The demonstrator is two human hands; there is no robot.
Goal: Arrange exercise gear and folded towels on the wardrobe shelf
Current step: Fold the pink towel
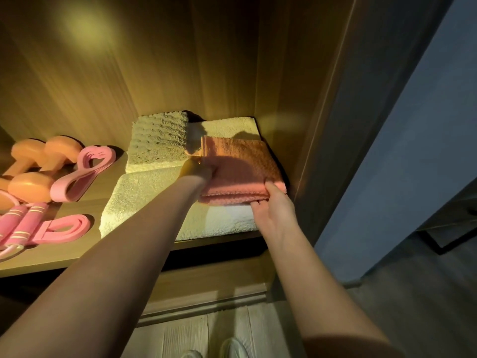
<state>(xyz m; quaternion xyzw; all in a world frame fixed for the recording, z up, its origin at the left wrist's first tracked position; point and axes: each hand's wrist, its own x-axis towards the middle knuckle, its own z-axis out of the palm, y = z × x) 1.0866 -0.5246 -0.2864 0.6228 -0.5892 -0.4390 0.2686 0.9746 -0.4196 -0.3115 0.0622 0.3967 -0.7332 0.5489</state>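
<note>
A folded pink towel (240,166) lies on a large folded white towel (144,200) at the right end of the wooden wardrobe shelf (64,251). My left hand (197,169) grips the pink towel's left edge. My right hand (273,210) holds its near right corner, thumb on top and fingers underneath. A folded grey-beige ribbed towel (160,138) sits on the white towel behind my left hand. On the shelf's left lie orange dumbbells (33,174), pink resistance bands (82,171) and a pink skipping rope (23,226).
The wardrobe's right side panel (309,125) stands close beside the pink towel. Another pink band (67,228) lies near the shelf's front edge. Below the shelf are a drawer front (206,282), a pale wooden floor and my white shoes (232,350).
</note>
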